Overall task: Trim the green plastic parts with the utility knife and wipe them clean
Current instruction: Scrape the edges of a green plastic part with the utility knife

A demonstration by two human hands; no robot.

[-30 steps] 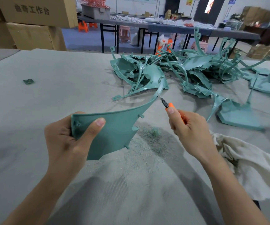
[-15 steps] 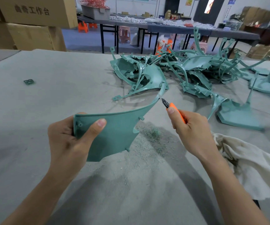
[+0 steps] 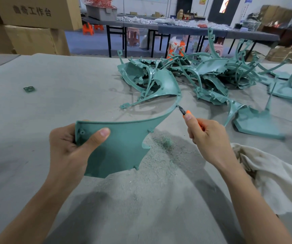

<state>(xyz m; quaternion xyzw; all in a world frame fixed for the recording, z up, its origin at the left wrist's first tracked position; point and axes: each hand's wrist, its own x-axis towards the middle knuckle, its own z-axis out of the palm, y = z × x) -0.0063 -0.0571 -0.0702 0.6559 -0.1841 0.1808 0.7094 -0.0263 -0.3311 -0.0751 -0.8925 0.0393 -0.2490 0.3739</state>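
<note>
Head cam looking down at the grey tabletop (image 3: 57,110): left hand (image 3: 71,148) grips the wide end of a green plastic part (image 3: 122,147) — thumb across the face, fingers curled behind. Right hand (image 3: 206,138) is wrapped round an orange utility knife (image 3: 185,113), blade tip touching the part's thin curved arm. Green shavings (image 3: 166,143) lie under the hands, a white rag (image 3: 268,176) near right, and a pile of green parts (image 3: 203,76) far right.
</note>
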